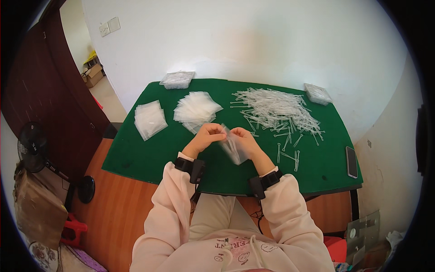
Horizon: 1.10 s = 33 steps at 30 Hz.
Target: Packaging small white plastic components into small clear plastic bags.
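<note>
A green-covered table (299,179) is spread beneath the grip. Beyond the grip to the right, a heap of clear plastic sticks (276,109) is scattered; beyond it to the left, fanned clear bags (195,108) are laid, with a smaller bag stack (150,119) placed farther left. Between left hand (206,138) and right hand (248,143), a partly blurred clear bag (234,150) is pinched near its upper edge by the fingers of both.

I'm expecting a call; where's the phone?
In the head view, the phone lies on the green table, by its right edge, right of the clear plastic pieces.
</note>
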{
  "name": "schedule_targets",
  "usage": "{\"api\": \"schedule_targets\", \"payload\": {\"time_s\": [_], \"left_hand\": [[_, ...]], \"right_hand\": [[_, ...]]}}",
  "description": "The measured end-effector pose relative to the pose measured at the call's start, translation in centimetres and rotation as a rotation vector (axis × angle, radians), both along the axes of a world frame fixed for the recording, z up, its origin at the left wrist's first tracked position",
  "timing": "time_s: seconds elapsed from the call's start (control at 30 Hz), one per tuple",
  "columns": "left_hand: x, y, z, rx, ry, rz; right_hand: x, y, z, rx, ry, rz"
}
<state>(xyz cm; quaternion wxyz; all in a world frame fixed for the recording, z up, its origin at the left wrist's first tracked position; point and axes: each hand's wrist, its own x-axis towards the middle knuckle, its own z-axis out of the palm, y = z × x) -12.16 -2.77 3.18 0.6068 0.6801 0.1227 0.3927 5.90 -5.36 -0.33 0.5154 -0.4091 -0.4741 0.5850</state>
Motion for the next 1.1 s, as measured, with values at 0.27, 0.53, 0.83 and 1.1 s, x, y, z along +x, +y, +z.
{"api": "schedule_targets", "payload": {"time_s": [0.27,0.53,0.83,1.1], "left_hand": [[0.0,0.7,-1.4,0.052,0.416,0.048],[0.5,1.3,-2.2,-0.015,0.398,0.116],[0.1,2.3,-3.2,0.093,0.370,0.452],[0.7,0.9,-2.3,0.481,0.400,0.544]], "right_hand": [[0.1,-0.8,1.0,0.074,-0.018,0.028],[0.3,-0.3,-0.1,0.284,-0.333,-0.112],[0.4,-0.2,0.1,0.366,-0.453,-0.386],[0.4,-1.2,0.7,0.570,-0.831,-0.275]]}}
